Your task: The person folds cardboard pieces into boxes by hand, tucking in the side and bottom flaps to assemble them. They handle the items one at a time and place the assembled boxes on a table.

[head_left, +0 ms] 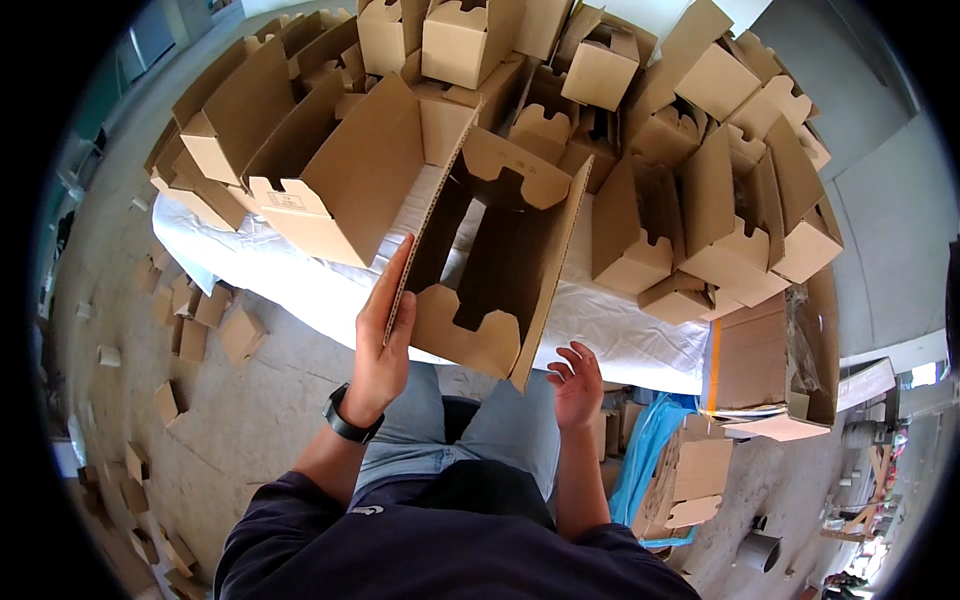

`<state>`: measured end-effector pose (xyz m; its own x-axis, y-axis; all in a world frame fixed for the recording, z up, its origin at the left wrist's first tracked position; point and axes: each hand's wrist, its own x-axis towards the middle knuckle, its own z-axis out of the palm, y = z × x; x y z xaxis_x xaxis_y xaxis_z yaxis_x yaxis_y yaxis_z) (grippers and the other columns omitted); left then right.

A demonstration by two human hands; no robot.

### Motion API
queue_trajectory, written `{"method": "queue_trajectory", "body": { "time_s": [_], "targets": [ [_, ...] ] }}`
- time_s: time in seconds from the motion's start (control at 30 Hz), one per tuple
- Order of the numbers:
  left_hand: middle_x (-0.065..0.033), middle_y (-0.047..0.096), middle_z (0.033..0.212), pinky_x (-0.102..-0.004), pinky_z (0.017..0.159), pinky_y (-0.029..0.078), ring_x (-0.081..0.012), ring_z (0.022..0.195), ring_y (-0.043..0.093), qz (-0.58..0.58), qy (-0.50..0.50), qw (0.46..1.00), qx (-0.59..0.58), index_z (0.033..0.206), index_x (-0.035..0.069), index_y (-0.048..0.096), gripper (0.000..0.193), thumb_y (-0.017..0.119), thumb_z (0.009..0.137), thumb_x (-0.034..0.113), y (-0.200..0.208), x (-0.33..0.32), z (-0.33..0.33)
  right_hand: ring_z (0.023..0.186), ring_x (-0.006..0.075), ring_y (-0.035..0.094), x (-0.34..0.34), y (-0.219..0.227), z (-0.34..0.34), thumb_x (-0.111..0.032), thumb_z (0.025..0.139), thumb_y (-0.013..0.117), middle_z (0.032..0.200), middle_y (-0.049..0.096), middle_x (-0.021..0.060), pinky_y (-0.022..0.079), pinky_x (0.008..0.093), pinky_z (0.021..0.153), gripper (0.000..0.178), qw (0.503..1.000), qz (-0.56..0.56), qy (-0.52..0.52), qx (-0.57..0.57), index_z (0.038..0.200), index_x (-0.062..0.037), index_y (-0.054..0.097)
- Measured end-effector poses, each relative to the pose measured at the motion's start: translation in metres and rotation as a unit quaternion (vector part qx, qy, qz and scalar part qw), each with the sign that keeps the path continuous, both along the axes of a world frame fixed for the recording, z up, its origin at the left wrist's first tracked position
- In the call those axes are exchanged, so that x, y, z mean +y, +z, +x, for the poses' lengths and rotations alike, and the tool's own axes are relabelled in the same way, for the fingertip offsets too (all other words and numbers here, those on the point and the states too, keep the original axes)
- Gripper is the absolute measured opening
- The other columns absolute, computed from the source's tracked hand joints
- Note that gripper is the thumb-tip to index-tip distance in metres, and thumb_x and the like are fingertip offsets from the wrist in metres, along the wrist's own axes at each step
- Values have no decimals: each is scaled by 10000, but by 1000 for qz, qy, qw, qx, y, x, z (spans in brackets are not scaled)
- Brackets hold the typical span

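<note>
A brown cardboard box [465,335] with notched end flaps is tilted in front of me, its top open. White cloth shows through a gap in its bottom. My left hand [385,335] grips the box's left wall near the close corner, fingers along the outside. My right hand [577,388] is apart from the box, just off its near right corner, with fingers loosely spread and nothing in them. Another open cardboard box [350,165] stands on the table directly left of the held one.
A white cloth [640,345] covers the table. Several cardboard boxes [635,220] crowd its right side, and more are stacked along the back. A large carton [760,350] stands at the right edge, above a blue plastic bag [645,455]. Small cardboard pieces [243,335] litter the floor at left.
</note>
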<state>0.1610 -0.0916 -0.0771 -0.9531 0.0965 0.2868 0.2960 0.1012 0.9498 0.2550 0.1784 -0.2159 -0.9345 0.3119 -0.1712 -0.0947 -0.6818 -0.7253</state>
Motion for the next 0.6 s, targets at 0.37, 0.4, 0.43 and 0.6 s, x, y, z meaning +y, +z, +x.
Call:
{"method": "queue_trajectory", "body": {
  "time_s": [0.37,0.4,0.43,0.6],
  "targets": [
    [-113,601,1249,-277,986,402,-147,1147,516,29,39,998,-38,1411,-54,444,418,463,1049,156,0,-11,2,859,255,693,-6,13,-2,-226,1012,490,1099,666,167,583,337,695,324,1000,10,12,26,1247,-9,541],
    [-100,612,1208,-267,960,412,-132,1107,518,41,45,997,-46,1401,-58,452,417,464,1052,170,0,-12,2,860,255,694,-7,15,-3,-226,1012,489,1099,667,167,583,338,695,323,999,15,15,29,1247,-9,541],
    [-86,623,1167,-257,933,422,-117,1068,520,49,49,996,-52,1392,-62,460,417,465,1055,183,1,-12,2,868,251,690,-7,15,-3,-241,1011,485,1105,663,162,584,334,698,336,999,24,17,30,1254,-14,535],
    [-68,631,1109,-244,889,434,-103,1008,524,48,56,996,-41,1364,-68,486,410,462,1060,207,7,-9,-1,884,245,684,-6,14,-4,-278,1007,484,1114,656,151,585,329,705,365,998,46,31,29,1266,-23,525]
  ]
}}
